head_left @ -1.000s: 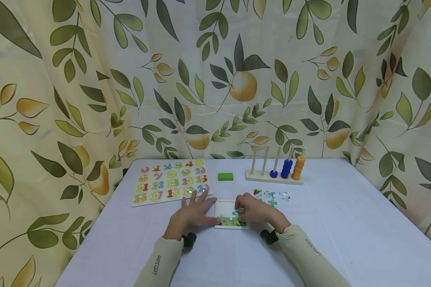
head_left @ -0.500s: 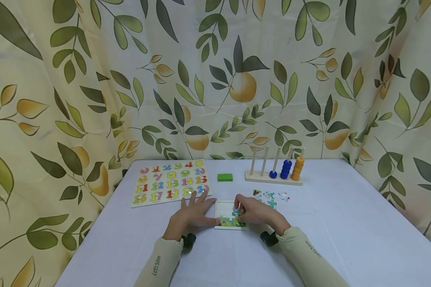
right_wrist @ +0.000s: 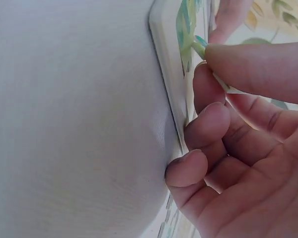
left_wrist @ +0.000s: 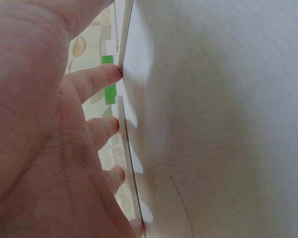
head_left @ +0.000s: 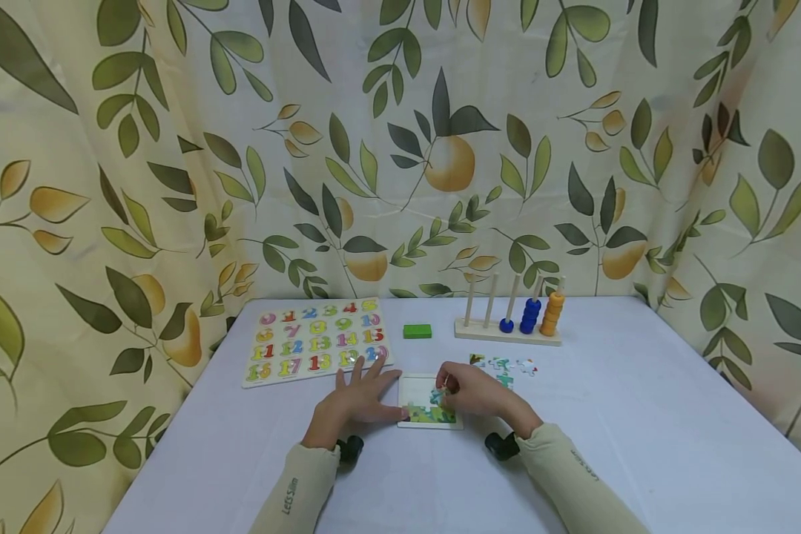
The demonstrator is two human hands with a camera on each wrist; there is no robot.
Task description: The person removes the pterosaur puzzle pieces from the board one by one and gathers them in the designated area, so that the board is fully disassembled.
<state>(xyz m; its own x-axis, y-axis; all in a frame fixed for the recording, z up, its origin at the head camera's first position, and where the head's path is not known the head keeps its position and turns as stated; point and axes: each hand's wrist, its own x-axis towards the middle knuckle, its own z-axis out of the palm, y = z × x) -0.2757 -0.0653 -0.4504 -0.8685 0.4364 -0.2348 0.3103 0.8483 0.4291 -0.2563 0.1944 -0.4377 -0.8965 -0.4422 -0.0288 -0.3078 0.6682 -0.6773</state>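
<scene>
A small white jigsaw tray (head_left: 414, 384) with a partly built green picture lies on the table in front of me. My left hand (head_left: 372, 387) lies flat with fingers spread, its fingertips (left_wrist: 114, 74) touching the tray's left edge (left_wrist: 128, 153). My right hand (head_left: 446, 389) hovers over the tray's right part, thumb and forefinger pinching a puzzle piece (right_wrist: 199, 44) just above the tray (right_wrist: 165, 64); the other fingers curl against its rim. Several loose pieces (head_left: 505, 365) lie just beyond the right hand.
A wooden number board (head_left: 315, 341) lies at the back left, a green block (head_left: 417, 331) behind the tray. A wooden peg stand (head_left: 510, 331) with blue and orange rings stands at the back right. A leaf-print curtain surrounds the white table (head_left: 641, 415).
My right hand has shifted slightly left over the tray with the piece pinched in it. The left hand has stayed put.
</scene>
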